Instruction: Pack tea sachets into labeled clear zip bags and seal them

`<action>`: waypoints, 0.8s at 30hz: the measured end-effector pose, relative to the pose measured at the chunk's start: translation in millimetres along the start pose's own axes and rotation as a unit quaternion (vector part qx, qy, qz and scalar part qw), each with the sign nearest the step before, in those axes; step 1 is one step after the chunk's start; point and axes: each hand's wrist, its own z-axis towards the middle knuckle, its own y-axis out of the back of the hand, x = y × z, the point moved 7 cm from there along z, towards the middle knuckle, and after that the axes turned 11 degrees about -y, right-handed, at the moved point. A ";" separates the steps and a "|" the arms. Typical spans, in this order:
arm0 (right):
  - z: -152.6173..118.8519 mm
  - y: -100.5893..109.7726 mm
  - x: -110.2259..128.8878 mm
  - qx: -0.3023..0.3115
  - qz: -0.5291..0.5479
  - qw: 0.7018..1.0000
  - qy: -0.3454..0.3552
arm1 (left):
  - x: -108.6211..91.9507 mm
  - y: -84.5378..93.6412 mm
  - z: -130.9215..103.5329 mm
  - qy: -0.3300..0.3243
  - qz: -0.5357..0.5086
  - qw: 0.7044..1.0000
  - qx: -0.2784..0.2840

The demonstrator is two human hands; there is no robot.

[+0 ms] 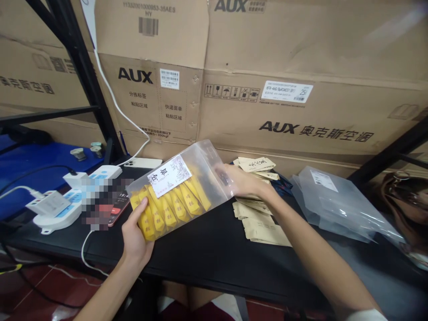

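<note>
Both hands hold a frosted clear zip bag (214, 196) tilted above the black table. A printed white label (170, 174) is stuck on its front, and several yellow packets (174, 207) stand in a row inside. My left hand (137, 232) grips the lower left corner, thumb on the front and fingers behind. At the bag's upper right end, my right hand (239, 180) is closed on the edge, its fingertips partly seen through the plastic. Just behind my right wrist lies a pile of beige paper packets (262, 227), partly covered by my forearm.
Flat clear bags (334, 209) lie at the right beside a brown item (409, 200). To the left are a power strip (80, 191) with chargers and a phone (118, 209). Large cardboard boxes (234, 116) stand behind the black table (207, 254); black metal posts flank it.
</note>
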 end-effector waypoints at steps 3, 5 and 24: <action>-1.7 39.6 5.4 -0.096 0.183 0.977 0.048 | 0.2 -0.8 -0.2 0.002 0.000 1.000 0.001; -6.0 51.9 6.3 -0.123 0.277 0.951 0.063 | 0.9 -1.0 -0.3 0.004 0.001 1.000 0.002; -68.4 31.5 71.5 0.202 0.036 0.972 0.115 | 8.5 -4.8 -9.0 0.033 0.056 0.993 0.097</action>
